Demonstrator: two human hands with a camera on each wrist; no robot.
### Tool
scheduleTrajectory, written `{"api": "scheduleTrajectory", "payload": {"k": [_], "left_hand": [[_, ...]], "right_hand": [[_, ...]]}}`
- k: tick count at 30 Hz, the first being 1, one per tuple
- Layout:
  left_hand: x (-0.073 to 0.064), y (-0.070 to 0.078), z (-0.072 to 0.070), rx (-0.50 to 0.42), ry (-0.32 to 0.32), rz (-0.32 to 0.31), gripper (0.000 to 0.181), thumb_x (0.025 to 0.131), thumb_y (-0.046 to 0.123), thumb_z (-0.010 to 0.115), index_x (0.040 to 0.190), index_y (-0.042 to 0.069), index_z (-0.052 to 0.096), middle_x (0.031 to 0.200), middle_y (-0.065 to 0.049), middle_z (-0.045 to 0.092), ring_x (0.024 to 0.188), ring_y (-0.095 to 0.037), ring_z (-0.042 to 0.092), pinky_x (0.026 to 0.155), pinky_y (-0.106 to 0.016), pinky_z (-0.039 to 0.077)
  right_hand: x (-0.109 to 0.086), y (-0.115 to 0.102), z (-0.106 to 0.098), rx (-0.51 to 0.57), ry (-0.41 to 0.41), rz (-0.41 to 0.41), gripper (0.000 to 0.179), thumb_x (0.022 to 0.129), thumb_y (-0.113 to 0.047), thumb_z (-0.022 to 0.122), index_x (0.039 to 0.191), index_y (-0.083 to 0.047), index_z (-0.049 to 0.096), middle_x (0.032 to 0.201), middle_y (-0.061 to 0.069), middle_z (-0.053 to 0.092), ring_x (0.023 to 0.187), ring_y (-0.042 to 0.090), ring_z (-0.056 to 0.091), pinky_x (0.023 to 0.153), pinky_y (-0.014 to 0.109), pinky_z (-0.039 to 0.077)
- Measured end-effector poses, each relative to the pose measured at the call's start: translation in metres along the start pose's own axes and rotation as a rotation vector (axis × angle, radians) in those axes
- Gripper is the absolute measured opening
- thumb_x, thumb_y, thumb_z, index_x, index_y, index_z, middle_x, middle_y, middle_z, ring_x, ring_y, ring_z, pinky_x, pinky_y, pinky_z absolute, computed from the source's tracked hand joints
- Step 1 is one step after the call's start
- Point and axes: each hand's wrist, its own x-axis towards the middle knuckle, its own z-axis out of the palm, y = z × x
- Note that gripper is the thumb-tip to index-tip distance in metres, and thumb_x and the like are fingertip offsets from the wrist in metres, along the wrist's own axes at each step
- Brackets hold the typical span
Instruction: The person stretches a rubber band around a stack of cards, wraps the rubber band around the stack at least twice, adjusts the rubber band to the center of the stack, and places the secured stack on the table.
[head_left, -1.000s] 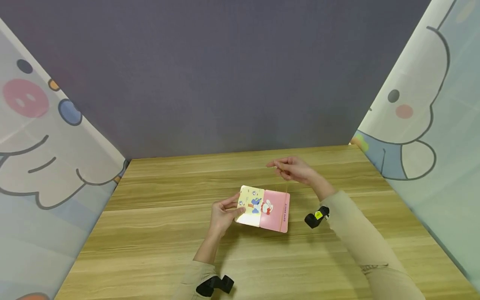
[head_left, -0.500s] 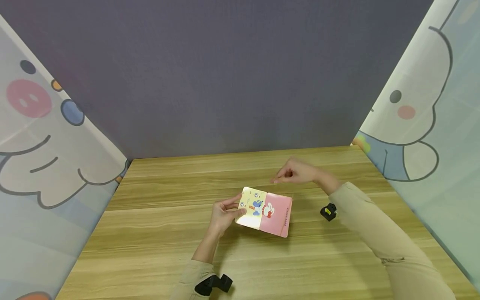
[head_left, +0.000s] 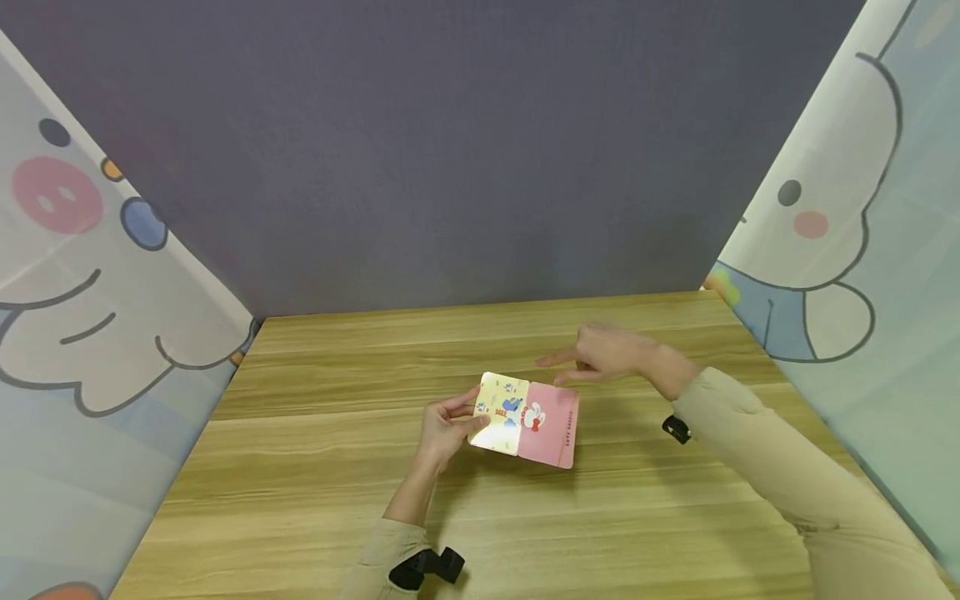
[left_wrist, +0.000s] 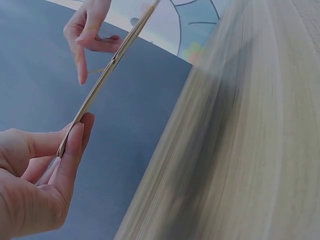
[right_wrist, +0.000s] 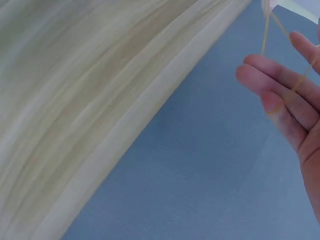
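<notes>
A small open notebook (head_left: 547,421), with a yellow cover half and a pink half bearing cartoon animals, is held above the table. My left hand (head_left: 442,429) pinches its yellow side between thumb and fingers. In the left wrist view the notebook (left_wrist: 107,70) shows edge-on as a thin stack of layers. My right hand (head_left: 606,350) is at its far pink corner, index finger and thumb spread apart. A thin yellowish elastic band (right_wrist: 265,35) runs from the notebook and is hooked round the right fingers and thumb, stretched between them.
The wood-grain table (head_left: 322,467) lies under both hands. A dark grey panel (head_left: 480,158) stands along its far edge, with cartoon-printed curtains (head_left: 810,325) at the sides. Black wrist cameras (head_left: 427,568) sit on both sleeves.
The right hand has dropped toward the notebook's far corner and changed from pinching the band to spreading its index finger and thumb. The left hand keeps its grip; the notebook barely shifts.
</notes>
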Motion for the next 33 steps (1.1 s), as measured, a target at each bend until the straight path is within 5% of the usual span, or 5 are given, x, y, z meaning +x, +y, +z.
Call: {"api": "scheduleTrajectory", "payload": {"k": [7,10,13,17,33], "left_hand": [[-0.001,-0.002,-0.003,-0.003,0.05,-0.02,0.049,0.07,-0.012,0.066,0.117,-0.003,0.053,0.092,-0.025,0.061,0.049,-0.009,0.057,0.04,-0.012,0.039],[-0.002,-0.001,-0.004,0.006,0.083,-0.015,0.048,0.069,-0.011,0.067,0.115,-0.003,0.054,0.092,-0.024,0.061,0.05,-0.007,0.056,0.041,-0.011,0.04],[-0.002,0.001,-0.005,0.001,0.117,0.0,0.048,0.069,-0.012,0.068,0.114,-0.003,0.055,0.089,-0.023,0.062,0.052,-0.008,0.059,0.045,-0.014,0.046],[-0.002,0.003,-0.008,-0.024,0.138,0.016,0.048,0.068,-0.013,0.067,0.114,-0.004,0.055,0.086,-0.022,0.063,0.056,-0.011,0.062,0.049,-0.017,0.05],[0.019,-0.04,-0.021,-0.215,0.121,0.168,0.05,0.072,-0.007,0.069,0.119,0.007,0.056,0.084,-0.013,0.066,0.069,-0.023,0.065,0.058,-0.032,0.054]], "right_hand": [[-0.004,-0.003,0.016,0.178,0.05,-0.011,0.048,0.085,-0.032,0.059,0.125,-0.007,0.051,0.054,-0.005,0.037,0.045,-0.004,0.016,0.037,0.013,0.024],[-0.006,-0.006,0.023,0.245,0.09,-0.013,0.052,0.083,-0.029,0.062,0.126,-0.004,0.049,0.088,0.006,0.063,0.048,-0.004,0.03,0.054,0.017,0.048],[-0.008,-0.01,0.028,0.326,0.135,0.006,0.056,0.08,-0.026,0.066,0.126,-0.001,0.048,0.124,0.013,0.05,0.075,0.009,0.059,0.078,0.034,0.05],[-0.011,-0.017,0.033,0.376,0.195,0.065,0.068,0.074,-0.031,0.071,0.13,-0.005,0.044,0.126,0.011,0.049,0.111,0.026,0.049,0.086,0.041,0.046],[-0.011,-0.049,0.041,0.49,0.344,0.174,0.094,0.06,-0.017,0.082,0.137,-0.005,0.03,0.132,0.023,0.03,0.118,0.039,0.03,0.087,0.059,0.036]]}}
